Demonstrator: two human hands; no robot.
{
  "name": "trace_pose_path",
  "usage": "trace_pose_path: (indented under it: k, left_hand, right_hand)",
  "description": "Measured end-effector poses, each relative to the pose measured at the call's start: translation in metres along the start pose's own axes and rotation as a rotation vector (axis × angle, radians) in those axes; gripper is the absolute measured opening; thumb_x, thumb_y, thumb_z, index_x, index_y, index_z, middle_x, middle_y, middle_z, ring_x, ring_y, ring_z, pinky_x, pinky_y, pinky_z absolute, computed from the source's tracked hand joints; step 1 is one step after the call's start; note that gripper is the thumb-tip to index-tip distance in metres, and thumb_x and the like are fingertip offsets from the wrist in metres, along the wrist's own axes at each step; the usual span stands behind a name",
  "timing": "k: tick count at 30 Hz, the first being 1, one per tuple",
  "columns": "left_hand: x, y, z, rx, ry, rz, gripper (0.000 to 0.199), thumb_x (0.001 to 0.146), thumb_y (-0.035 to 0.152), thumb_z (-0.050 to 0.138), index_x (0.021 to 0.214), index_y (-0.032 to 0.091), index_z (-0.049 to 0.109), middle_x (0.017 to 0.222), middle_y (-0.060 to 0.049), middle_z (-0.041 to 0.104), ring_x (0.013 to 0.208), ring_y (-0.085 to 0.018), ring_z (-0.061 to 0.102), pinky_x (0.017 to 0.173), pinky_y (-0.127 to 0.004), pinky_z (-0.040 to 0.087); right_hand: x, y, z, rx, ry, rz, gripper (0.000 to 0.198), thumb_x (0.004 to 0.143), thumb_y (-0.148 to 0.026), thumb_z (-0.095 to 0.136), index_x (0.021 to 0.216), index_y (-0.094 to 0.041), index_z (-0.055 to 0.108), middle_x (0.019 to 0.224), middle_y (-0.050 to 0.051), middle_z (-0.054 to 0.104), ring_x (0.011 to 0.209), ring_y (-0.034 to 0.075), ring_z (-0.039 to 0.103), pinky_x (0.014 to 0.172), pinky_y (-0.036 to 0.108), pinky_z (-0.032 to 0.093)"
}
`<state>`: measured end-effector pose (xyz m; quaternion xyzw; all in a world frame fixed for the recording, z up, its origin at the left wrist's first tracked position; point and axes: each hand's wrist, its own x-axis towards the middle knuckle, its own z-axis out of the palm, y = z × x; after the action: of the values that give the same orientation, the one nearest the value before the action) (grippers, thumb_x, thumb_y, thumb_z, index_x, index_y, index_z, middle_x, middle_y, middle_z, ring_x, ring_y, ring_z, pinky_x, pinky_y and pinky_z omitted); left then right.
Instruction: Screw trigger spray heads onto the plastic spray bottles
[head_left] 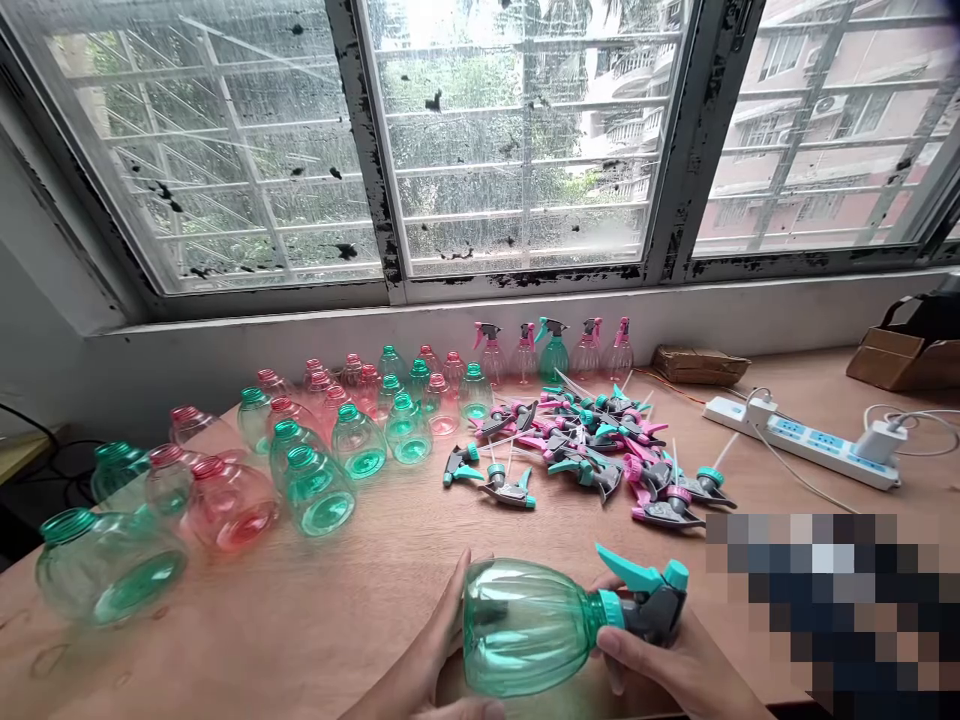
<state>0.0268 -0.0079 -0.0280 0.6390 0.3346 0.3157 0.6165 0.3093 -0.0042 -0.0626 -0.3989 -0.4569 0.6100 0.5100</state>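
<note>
A clear green spray bottle (529,625) lies tilted on its side in the air at the front of the table, its grey and teal trigger head (652,600) fitted on the neck and pointing right. Around the bottle's base is my left hand (427,655), fingers behind and thumb below. My right hand (667,660) grips the neck at the teal collar, thumb in front; its other fingers are mostly hidden behind. Beyond the bottle lies a pile of loose trigger heads (592,430) in pink, teal and grey, with thin straws sticking out.
Several open green and pink bottles (322,490) stand at the left. Bottles with heads fitted (555,355) line the wall below the window. A power strip (802,440) with cables, a brown package (701,365) and a cardboard box (904,355) are at the right.
</note>
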Motion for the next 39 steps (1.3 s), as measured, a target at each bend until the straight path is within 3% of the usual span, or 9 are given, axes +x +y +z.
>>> trace_pose_path:
  k: [5, 9, 13, 18, 23, 27, 32, 35, 39]
  left_hand:
    - [0.000, 0.005, 0.001, 0.015, -0.006, -0.004, 0.100, 0.091, 0.037, 0.070, 0.159, 0.037, -0.003, 0.171, -0.001, 0.007, 0.156, -0.030, 0.008, 0.127, -0.047, 0.010]
    - [0.003, 0.009, 0.002, 0.039, -0.010, -0.009, 0.100, 0.093, 0.040, 0.068, 0.157, 0.040, -0.009, 0.169, 0.005, -0.009, 0.154, -0.029, -0.011, 0.127, -0.044, 0.011]
    - [0.005, 0.010, 0.001, 0.005, -0.026, -0.030, 0.103, 0.092, 0.039, 0.069, 0.157, 0.038, -0.011, 0.170, 0.004, 0.001, 0.155, -0.028, -0.002, 0.127, -0.044, 0.009]
    - [0.002, 0.008, 0.001, 0.010, 0.002, -0.054, 0.108, 0.090, 0.041, 0.072, 0.156, 0.038, -0.014, 0.170, 0.004, 0.003, 0.155, -0.026, -0.005, 0.128, -0.043, 0.007]
    - [0.001, 0.008, 0.003, -0.024, 0.017, -0.082, 0.101, 0.089, 0.040, 0.073, 0.159, 0.033, 0.002, 0.168, -0.004, 0.023, 0.156, -0.030, 0.011, 0.127, -0.045, 0.013]
    - [0.003, 0.010, 0.003, -0.020, 0.029, -0.084, 0.099, 0.088, 0.041, 0.075, 0.160, 0.032, 0.008, 0.167, -0.004, 0.028, 0.156, -0.031, 0.009, 0.127, -0.045, 0.014]
    - [0.005, 0.014, 0.004, 0.014, 0.022, -0.060, 0.099, 0.090, 0.042, 0.072, 0.159, 0.034, 0.001, 0.167, -0.003, 0.027, 0.155, -0.031, 0.011, 0.127, -0.043, 0.019]
    - [0.005, 0.014, 0.004, 0.047, 0.022, -0.051, 0.097, 0.094, 0.045, 0.065, 0.158, 0.036, -0.008, 0.169, 0.001, 0.017, 0.156, -0.029, 0.000, 0.127, -0.041, 0.018]
    - [0.003, 0.010, 0.004, 0.030, 0.038, -0.062, 0.097, 0.094, 0.047, 0.064, 0.157, 0.037, -0.008, 0.170, 0.005, 0.008, 0.155, -0.029, -0.007, 0.127, -0.041, 0.014]
  right_hand:
    - [0.000, 0.001, 0.001, 0.008, 0.012, -0.008, 0.041, 0.072, -0.051, 0.086, 0.092, -0.017, 0.074, 0.052, -0.001, 0.070, 0.048, 0.014, 0.060, 0.052, 0.028, 0.050]
    - [0.000, 0.000, 0.002, 0.053, 0.036, -0.011, 0.046, 0.068, -0.049, 0.089, 0.098, -0.019, 0.074, 0.052, -0.003, 0.070, 0.047, 0.014, 0.059, 0.050, 0.027, 0.051]
    - [-0.002, 0.002, 0.001, 0.069, 0.047, -0.010, 0.045, 0.067, -0.048, 0.090, 0.098, -0.020, 0.076, 0.054, -0.002, 0.072, 0.048, 0.015, 0.062, 0.051, 0.028, 0.051]
    - [-0.003, 0.005, 0.001, 0.061, 0.084, -0.056, 0.045, 0.065, -0.049, 0.091, 0.097, -0.022, 0.074, 0.052, -0.003, 0.070, 0.049, 0.017, 0.063, 0.052, 0.030, 0.049]
    - [-0.002, 0.005, 0.001, 0.035, 0.069, -0.054, 0.044, 0.067, -0.051, 0.088, 0.095, -0.022, 0.073, 0.054, -0.003, 0.069, 0.049, 0.016, 0.059, 0.053, 0.030, 0.047]
    - [0.001, 0.006, 0.000, 0.010, 0.050, -0.064, 0.038, 0.069, -0.045, 0.088, 0.093, -0.022, 0.070, 0.055, -0.003, 0.068, 0.048, 0.016, 0.059, 0.050, 0.028, 0.042]
    - [0.000, 0.008, 0.001, -0.028, 0.091, -0.082, 0.041, 0.069, -0.049, 0.086, 0.096, -0.022, 0.071, 0.051, -0.003, 0.067, 0.047, 0.018, 0.059, 0.050, 0.030, 0.045]
    - [-0.003, 0.006, 0.005, -0.080, 0.132, -0.055, 0.043, 0.070, -0.054, 0.084, 0.094, -0.021, 0.074, 0.052, -0.002, 0.068, 0.049, 0.019, 0.061, 0.052, 0.033, 0.050]
    - [-0.007, 0.001, 0.010, -0.100, 0.131, -0.026, 0.043, 0.068, -0.055, 0.085, 0.088, -0.019, 0.074, 0.054, -0.002, 0.067, 0.050, 0.019, 0.060, 0.052, 0.033, 0.051]
